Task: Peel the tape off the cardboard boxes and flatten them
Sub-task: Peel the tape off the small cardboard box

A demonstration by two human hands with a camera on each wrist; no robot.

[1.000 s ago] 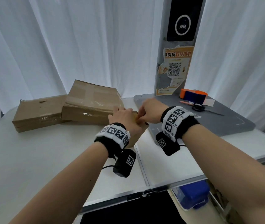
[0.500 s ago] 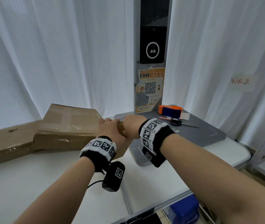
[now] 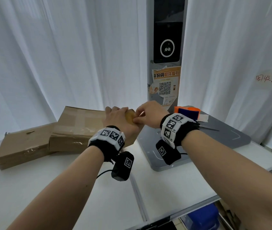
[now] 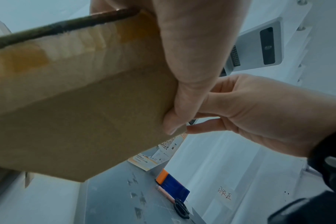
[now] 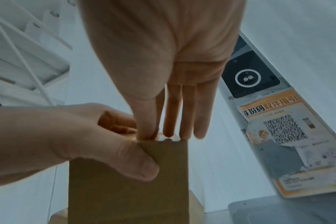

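Fingers point(image 5: 147, 128) of both hands now grip the box point(image 5: 128, 181) raised higher, seemingly pinching tape.

Since the earlier views, the small cardboard box point(image 3: 129, 117) rises from table level to a raised position before the grey kiosk post point(image 3: 163, 30); the left hand point(image 3: 118, 118) grips it, the right hand point(image 3: 148, 116) pinches its upper edge.

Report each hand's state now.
Left hand: grips the small cardboard box, thumb on its side.
Right hand: thumb and forefinger pinch at the box's top edge.
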